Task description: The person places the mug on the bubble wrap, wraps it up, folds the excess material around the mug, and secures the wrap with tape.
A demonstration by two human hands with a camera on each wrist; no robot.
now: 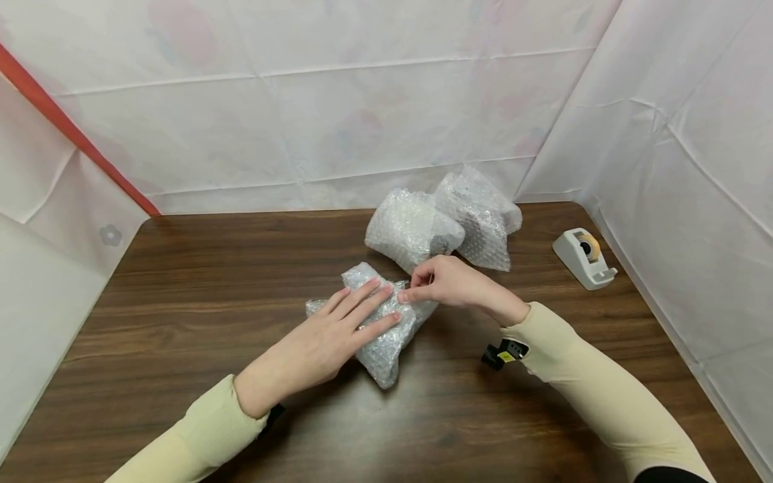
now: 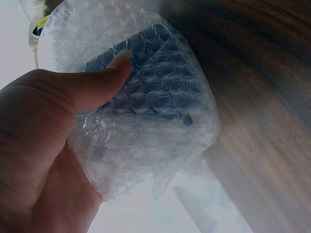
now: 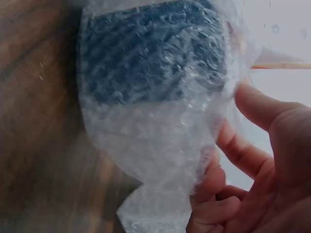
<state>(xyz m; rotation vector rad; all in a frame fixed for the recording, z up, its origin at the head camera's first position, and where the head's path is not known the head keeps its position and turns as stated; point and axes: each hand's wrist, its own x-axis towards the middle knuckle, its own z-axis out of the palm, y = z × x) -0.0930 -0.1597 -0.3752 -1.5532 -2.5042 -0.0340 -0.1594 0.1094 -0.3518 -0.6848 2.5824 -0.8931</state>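
Observation:
A bundle of clear bubble wrap (image 1: 384, 355) lies on the table, and something dark blue (image 2: 155, 92) shows through its layers in both wrist views. My left hand (image 1: 323, 339) rests across the top of it with fingers straight and spread. In the left wrist view, the thumb (image 2: 104, 82) lies against the bundle's side. At the bundle's far right edge, my right hand (image 1: 461, 287) pinches the bubble wrap between thumb and curled fingers. The right wrist view has the thumb (image 3: 265, 107) against the film.
Two more bubble-wrapped bundles, one whitish (image 1: 401, 228) and one with something dark inside (image 1: 483, 218), sit behind the right hand. A white tape dispenser (image 1: 574, 258) stands at the right of the brown wooden table (image 1: 199, 282). White sheeting (image 1: 272, 134) hangs around the table.

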